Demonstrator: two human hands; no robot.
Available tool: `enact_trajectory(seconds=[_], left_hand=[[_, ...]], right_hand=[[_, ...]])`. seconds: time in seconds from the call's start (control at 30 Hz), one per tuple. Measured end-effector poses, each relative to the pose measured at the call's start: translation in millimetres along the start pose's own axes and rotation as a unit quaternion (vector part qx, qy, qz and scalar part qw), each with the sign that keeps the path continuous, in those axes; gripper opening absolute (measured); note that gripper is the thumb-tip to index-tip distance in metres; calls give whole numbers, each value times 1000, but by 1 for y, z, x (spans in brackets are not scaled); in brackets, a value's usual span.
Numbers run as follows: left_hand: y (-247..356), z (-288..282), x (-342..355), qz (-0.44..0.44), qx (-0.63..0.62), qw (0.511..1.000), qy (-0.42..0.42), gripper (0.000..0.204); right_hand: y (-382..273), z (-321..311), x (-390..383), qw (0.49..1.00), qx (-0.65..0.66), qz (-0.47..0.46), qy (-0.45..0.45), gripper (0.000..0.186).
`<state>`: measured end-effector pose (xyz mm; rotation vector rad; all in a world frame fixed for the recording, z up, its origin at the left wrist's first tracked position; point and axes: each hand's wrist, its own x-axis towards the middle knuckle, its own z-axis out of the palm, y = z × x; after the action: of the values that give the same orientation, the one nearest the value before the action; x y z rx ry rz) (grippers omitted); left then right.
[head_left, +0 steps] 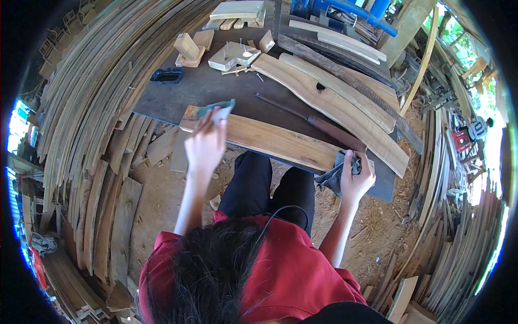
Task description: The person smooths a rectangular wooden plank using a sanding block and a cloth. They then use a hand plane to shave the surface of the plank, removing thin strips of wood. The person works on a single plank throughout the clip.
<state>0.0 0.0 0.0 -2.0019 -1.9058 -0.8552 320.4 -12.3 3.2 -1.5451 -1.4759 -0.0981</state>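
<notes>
A long pale board (279, 137) lies along the near edge of the dark worktop (178, 94). At its left end, my left hand (206, 143) has its fingers closed on a green-and-pale sheet (220, 106), which looks like sandpaper. My right hand (356, 178) grips a crumpled grey cloth (335, 175) at the board's right end. Behind the board lies a dark metal tool (333, 129) with a thin shaft, its thick end just beyond my right hand.
Curved planks (326, 103), wood blocks (232, 54) with upright nails and a blue-black tray (167, 75) share the worktop. Blue metal equipment (350, 12) stands behind. Stacked strips (89, 102) line the left; leaning boards (442, 167) crowd the right.
</notes>
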Motion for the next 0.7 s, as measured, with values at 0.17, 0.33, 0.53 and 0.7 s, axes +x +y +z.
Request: enact_trajectory(seconds=[0.17, 0.33, 0.53, 0.7], left_hand=[[78, 21, -21, 180, -119, 976, 27, 26], [37, -3, -29, 122, -88, 988, -25, 26], [-17, -1, -5, -95, 47, 994, -13, 32], [79, 22, -14, 35, -76, 996, 10, 29]], right_hand=[[-2, 0, 2, 999, -24, -27, 8, 20], [-1, 0, 2, 999, -20, -38, 19, 21], [0, 0, 1, 999, -22, -35, 15, 20], [-1, 2, 1, 999, -11, -34, 20, 20]])
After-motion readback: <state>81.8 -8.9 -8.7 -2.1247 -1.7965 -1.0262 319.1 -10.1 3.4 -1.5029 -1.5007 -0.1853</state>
